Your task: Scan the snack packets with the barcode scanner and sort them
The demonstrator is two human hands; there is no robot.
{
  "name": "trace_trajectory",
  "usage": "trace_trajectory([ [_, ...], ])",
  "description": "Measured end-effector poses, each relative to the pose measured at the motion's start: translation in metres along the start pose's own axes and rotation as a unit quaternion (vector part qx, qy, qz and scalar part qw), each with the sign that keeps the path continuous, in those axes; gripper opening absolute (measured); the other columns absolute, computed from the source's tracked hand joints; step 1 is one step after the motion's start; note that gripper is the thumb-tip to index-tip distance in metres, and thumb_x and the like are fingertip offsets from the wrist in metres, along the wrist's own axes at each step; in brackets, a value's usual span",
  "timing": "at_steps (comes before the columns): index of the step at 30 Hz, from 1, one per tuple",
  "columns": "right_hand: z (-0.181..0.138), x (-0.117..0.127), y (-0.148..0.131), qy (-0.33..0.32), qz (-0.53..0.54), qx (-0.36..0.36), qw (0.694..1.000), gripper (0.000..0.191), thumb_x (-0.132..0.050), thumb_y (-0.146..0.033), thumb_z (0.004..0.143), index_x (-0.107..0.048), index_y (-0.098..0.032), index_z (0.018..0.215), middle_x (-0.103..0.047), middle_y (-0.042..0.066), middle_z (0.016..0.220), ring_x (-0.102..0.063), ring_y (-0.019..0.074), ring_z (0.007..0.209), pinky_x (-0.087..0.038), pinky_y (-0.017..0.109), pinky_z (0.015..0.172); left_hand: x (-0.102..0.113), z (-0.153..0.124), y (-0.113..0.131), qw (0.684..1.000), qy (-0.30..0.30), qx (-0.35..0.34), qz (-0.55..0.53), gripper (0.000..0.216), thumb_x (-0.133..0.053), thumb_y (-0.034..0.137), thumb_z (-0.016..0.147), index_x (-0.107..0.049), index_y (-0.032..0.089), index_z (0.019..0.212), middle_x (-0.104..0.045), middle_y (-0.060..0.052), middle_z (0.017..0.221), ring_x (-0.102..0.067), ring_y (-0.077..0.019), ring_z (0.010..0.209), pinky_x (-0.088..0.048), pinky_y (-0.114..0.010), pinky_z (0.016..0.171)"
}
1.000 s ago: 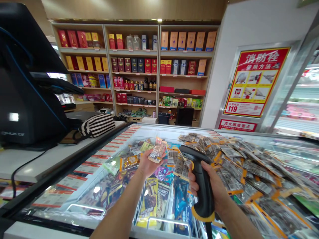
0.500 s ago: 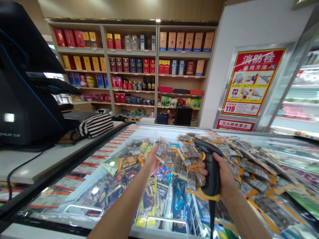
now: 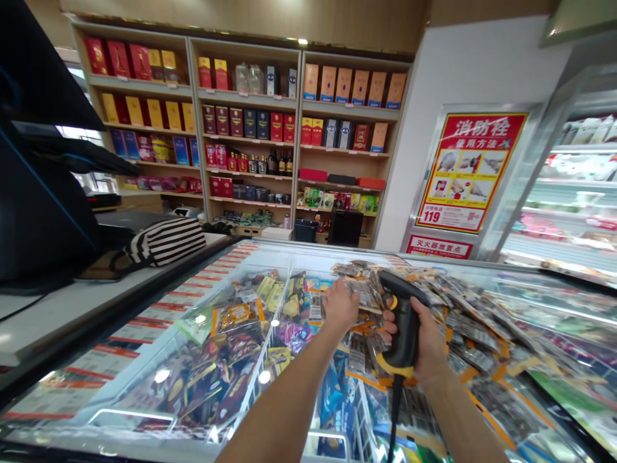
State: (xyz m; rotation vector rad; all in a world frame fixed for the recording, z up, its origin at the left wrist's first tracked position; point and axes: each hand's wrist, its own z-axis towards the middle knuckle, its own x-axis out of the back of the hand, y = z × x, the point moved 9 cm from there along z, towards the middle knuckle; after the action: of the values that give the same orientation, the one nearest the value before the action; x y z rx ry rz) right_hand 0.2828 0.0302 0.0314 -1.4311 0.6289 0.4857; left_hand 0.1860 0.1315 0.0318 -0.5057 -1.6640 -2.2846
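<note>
My right hand (image 3: 424, 347) is wrapped around the grip of a black and yellow barcode scanner (image 3: 403, 328), held upright with its head tilted to the left and its cable hanging down. My left hand (image 3: 341, 305) reaches into the pile of snack packets (image 3: 366, 292), left of the scanner. Its fingers are bent and partly hidden, so whether they grip a packet does not show. More clear packets with orange edges (image 3: 482, 328) are heaped to the right, on the glass top of a chest freezer (image 3: 193, 350).
Wrapped ice creams (image 3: 241, 354) lie in wire baskets under the freezer glass. On the left counter stand a black till (image 3: 38, 186) and a striped pouch (image 3: 166, 241). Shelves of boxed bottles (image 3: 248, 122) line the back wall, with a red poster (image 3: 472, 173) to their right.
My left hand has moved right, down into the packets; the raised packet it held no longer shows. The scanner stays in my right hand, and the view has shifted slightly.
</note>
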Motion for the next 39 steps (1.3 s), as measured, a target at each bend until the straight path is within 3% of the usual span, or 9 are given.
trace_trajectory([
  [3,-0.001,0.0,0.001,0.0,0.005,-0.003,1.0,0.024,-0.044,-0.039,0.071,-0.053,-0.017,0.077,-0.053,-0.001,0.056,-0.046,0.0087,0.042,-0.04,0.02,0.038,0.037,0.0,-0.016,0.996,-0.001,-0.006,0.088,0.039,-0.049,0.031,0.075,-0.042,0.02,0.111,-0.037,-0.007,0.123,-0.03,-0.024,0.113,-0.019,-0.048,0.094],
  [7,-0.003,-0.004,0.006,-0.01,0.0,-0.014,1.0,0.024,-0.045,-0.039,0.071,-0.053,-0.017,0.075,-0.054,0.0,0.057,-0.046,0.0089,0.043,-0.04,0.021,0.039,0.122,-0.004,-0.069,0.981,0.018,0.055,0.185,0.042,-0.052,0.031,0.072,-0.043,0.019,0.111,-0.032,-0.007,0.126,-0.021,-0.027,0.118,-0.01,-0.051,0.095],
  [10,-0.004,-0.01,0.014,-0.02,0.001,-0.026,0.999,0.023,-0.045,-0.038,0.071,-0.054,-0.017,0.076,-0.053,-0.001,0.056,-0.046,0.0086,0.043,-0.04,0.021,0.039,0.177,-0.015,-0.109,0.969,0.018,0.121,0.214,0.035,-0.052,0.031,0.072,-0.048,0.016,0.103,-0.04,-0.007,0.119,-0.03,-0.0258,0.113,-0.02,-0.05,0.092],
  [13,-0.005,-0.016,0.02,-0.035,0.002,-0.036,0.999,0.023,-0.043,-0.038,0.072,-0.054,-0.018,0.077,-0.052,-0.001,0.056,-0.045,0.0086,0.043,-0.04,0.021,0.039,0.197,-0.022,-0.129,0.97,0.007,0.15,0.194,0.025,-0.05,0.031,0.074,-0.053,0.016,0.093,-0.05,-0.005,0.107,-0.043,-0.0206,0.102,-0.031,-0.044,0.087],
  [16,-0.007,-0.023,0.026,-0.05,0.003,-0.049,0.998,0.024,-0.042,-0.038,0.073,-0.054,-0.018,0.079,-0.052,-0.001,0.057,-0.045,0.0084,0.043,-0.039,0.021,0.039,0.188,-0.016,-0.126,0.981,0.002,0.146,0.127,0.025,-0.048,0.031,0.076,-0.052,0.016,0.095,-0.052,-0.005,0.103,-0.049,-0.0181,0.094,-0.037,-0.04,0.081],
  [20,-0.011,-0.03,0.038,-0.07,-0.009,-0.083,0.994,0.026,-0.041,-0.038,0.074,-0.053,-0.017,0.081,-0.052,0.0,0.057,-0.044,0.0081,0.042,-0.039,0.021,0.038,0.149,-0.006,-0.1,0.993,-0.042,0.109,-0.031,0.03,-0.043,0.034,0.078,-0.049,0.015,0.1,-0.054,-0.004,0.1,-0.053,-0.0169,0.086,-0.043,-0.037,0.074],
  [24,-0.016,-0.037,0.054,-0.076,-0.028,-0.113,0.99,0.027,-0.042,-0.04,0.074,-0.053,-0.017,0.082,-0.052,-0.001,0.056,-0.045,0.0077,0.04,-0.038,0.02,0.037,0.105,-0.01,-0.076,0.974,-0.122,0.08,-0.171,0.03,-0.043,0.033,0.078,-0.049,0.014,0.101,-0.056,-0.005,0.095,-0.055,-0.0142,0.081,-0.045,-0.035,0.071],
  [27,-0.02,-0.038,0.064,-0.066,-0.051,-0.137,0.987,0.027,-0.043,-0.041,0.073,-0.053,-0.016,0.08,-0.053,-0.001,0.055,-0.046,0.0075,0.039,-0.038,0.02,0.035,0.086,-0.016,-0.07,0.957,-0.161,0.077,-0.228,0.028,-0.045,0.032,0.078,-0.051,0.014,0.098,-0.059,-0.004,0.092,-0.056,-0.0138,0.078,-0.045,-0.035,0.072],
  [39,-0.03,-0.048,0.062,-0.094,-0.058,-0.138,0.984,0.027,-0.04,-0.04,0.074,-0.052,-0.016,0.078,-0.051,-0.001,0.055,-0.044,0.0074,0.038,-0.038,0.02,0.034,0.084,-0.012,-0.083,0.95,-0.131,0.12,-0.255,0.024,-0.047,0.027,0.077,-0.051,0.013,0.096,-0.057,-0.004,0.093,-0.055,-0.0138,0.08,-0.044,-0.035,0.072],
])
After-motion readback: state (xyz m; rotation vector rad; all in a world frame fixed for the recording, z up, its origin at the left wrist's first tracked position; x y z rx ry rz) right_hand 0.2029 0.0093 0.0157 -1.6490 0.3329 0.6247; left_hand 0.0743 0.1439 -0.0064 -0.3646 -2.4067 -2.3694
